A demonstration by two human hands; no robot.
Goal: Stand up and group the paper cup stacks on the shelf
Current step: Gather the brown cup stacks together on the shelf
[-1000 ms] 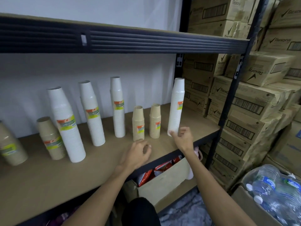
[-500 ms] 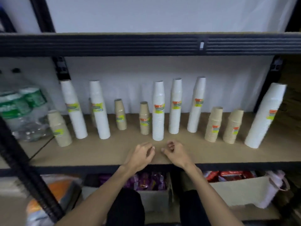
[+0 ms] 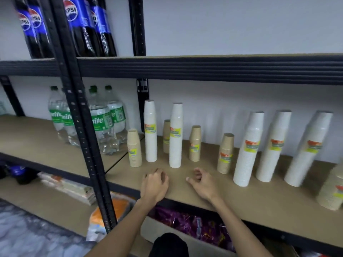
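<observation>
Several paper cup stacks stand upright on the wooden shelf (image 3: 259, 193). Two tall white stacks (image 3: 150, 134) (image 3: 175, 138) stand at the left, with short brown stacks (image 3: 134, 148) (image 3: 195, 143) (image 3: 226, 153) around them and one brown stack (image 3: 166, 136) partly hidden behind. Three tall white stacks (image 3: 248, 151) (image 3: 272, 147) (image 3: 308, 151) stand to the right, and a brown stack (image 3: 332, 190) is cut off at the right edge. My left hand (image 3: 155, 184) and my right hand (image 3: 203, 183) hover over the shelf's front, fingers loosely curled, holding nothing, just in front of the second white stack.
Sprite bottles (image 3: 100, 121) stand on the neighbouring shelf to the left, behind a black upright post (image 3: 83, 138). Pepsi bottles (image 3: 81, 25) fill the shelf above. A box of purple packets (image 3: 194, 225) sits on the level below.
The view has swung left along the shelf. Both hands moved left with it and stayed empty; the right hand left the white stack at the right end.
</observation>
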